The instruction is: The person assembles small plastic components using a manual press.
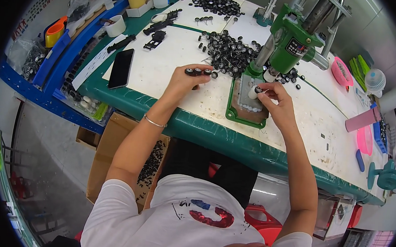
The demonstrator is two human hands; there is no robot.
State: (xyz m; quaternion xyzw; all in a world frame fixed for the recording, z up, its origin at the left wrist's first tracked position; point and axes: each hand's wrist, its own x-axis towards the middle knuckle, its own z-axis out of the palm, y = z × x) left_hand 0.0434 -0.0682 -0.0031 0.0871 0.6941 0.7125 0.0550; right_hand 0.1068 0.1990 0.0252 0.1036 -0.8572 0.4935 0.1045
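My left hand (181,83) is closed around several small black toy wheels (197,72), held just above the white table left of the press. Another wheel (214,74) shows right beside its fingertips. My right hand (279,106) pinches a small black wheel (258,89) with a pale centre at a white peg-like holder (252,95). That holder stands on the grey plate (244,99) of the green hand press (288,42), below its ram. A large heap of black wheels, some on thin metal axles (232,57), lies behind the press base.
A second wheel heap (218,3) lies farther back. Black chassis parts (155,39) and a phone (121,68) lie at the left, near a white cup (115,26). At the right are a pink cup (362,119), a pink basket (342,71) and small fans (375,81). Below the table sits a cardboard box (114,140).
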